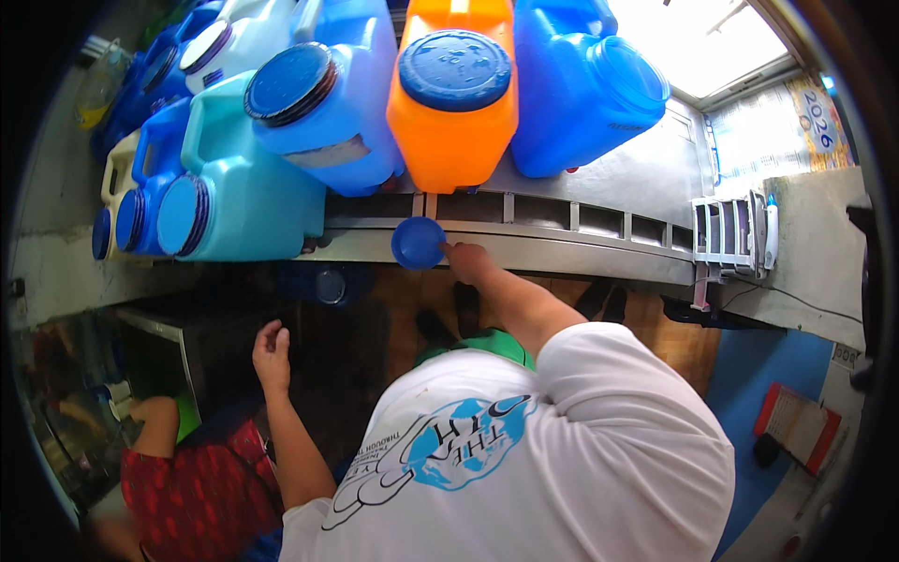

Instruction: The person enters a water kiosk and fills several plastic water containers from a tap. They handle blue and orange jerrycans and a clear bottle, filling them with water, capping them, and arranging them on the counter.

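My right hand [467, 262] pinches the rim of a round, shallow blue cap [418, 243] over the front edge of a metal counter [552, 251]. My left hand [271, 356] hangs away from the counter, fingers a little bent and nothing in them. Behind the cap stands an orange jug [452, 140] with a dark blue lid [455, 69]. To its right is a blue jug [571, 112]; whether its wide mouth is covered I cannot tell. A pale blue jug [346, 131] with a blue lid stands left of the orange one.
More jugs crowd the left side, including a turquoise jug [253, 206]. A slotted metal channel [599, 223] runs along the counter's front. At its right end is a white rack [730, 234] with a cable. Another person in red [201, 487] is at the lower left.
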